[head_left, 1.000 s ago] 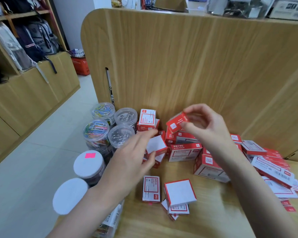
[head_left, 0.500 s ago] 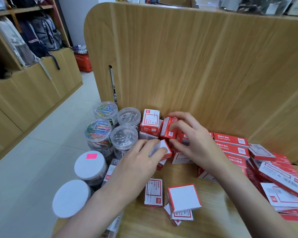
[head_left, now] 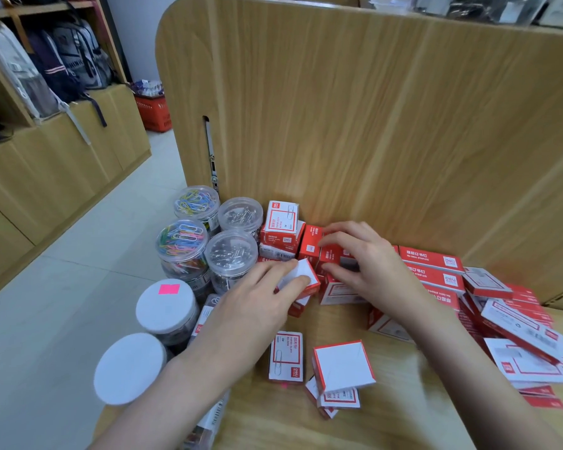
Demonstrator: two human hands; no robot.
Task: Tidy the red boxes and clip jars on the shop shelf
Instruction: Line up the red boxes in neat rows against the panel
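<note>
Head view, frame centre: right hand (head_left: 364, 264) gripping red box (head_left: 330, 254) against back panel; left hand (head_left: 260, 300) pinching white-topped box (head_left: 303, 274) beside clip jars (head_left: 231, 254); risk: nudging leaning stack, toppling boxes.

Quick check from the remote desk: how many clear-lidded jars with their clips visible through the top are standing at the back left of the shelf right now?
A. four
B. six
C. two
A: two jars of coloured clips and two jars of silver clips stand in a block of four, with two white-lidded jars nearer the camera.
</note>
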